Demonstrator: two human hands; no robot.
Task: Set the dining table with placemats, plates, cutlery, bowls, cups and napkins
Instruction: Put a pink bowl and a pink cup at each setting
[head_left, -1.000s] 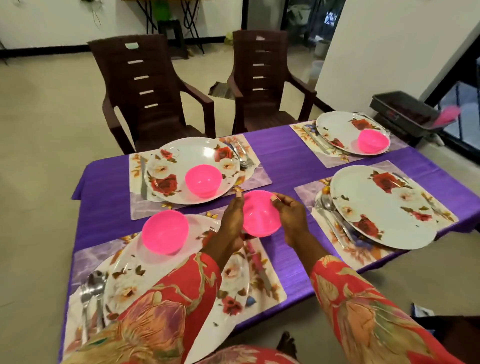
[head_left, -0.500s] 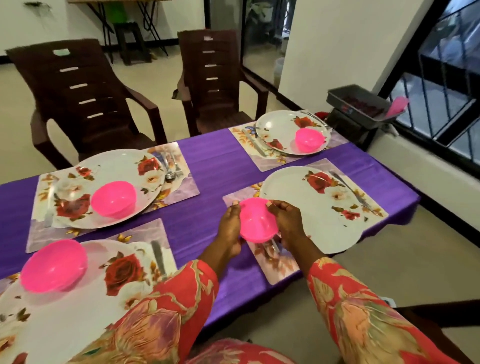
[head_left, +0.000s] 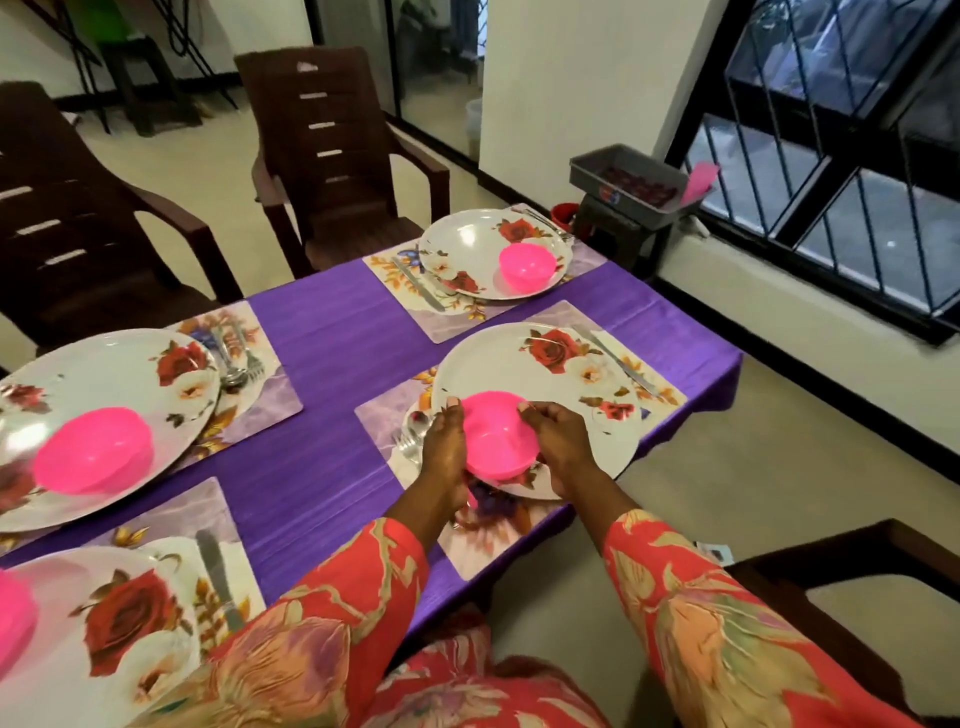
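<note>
Head view: I see both hands grasping one pink bowl (head_left: 500, 435) by its rim, left hand (head_left: 445, 452) on its left side, right hand (head_left: 561, 446) on its right. The bowl sits over the near edge of a flowered plate (head_left: 540, 374) on a placemat (head_left: 613, 325) at the table's (head_left: 332, 332) right end; whether it touches the plate I cannot tell. Spoon and fork (head_left: 410, 441) lie just left of the plate, a knife (head_left: 618, 361) on its far side. Another plate at the far right corner carries a second bowl (head_left: 527, 266).
</note>
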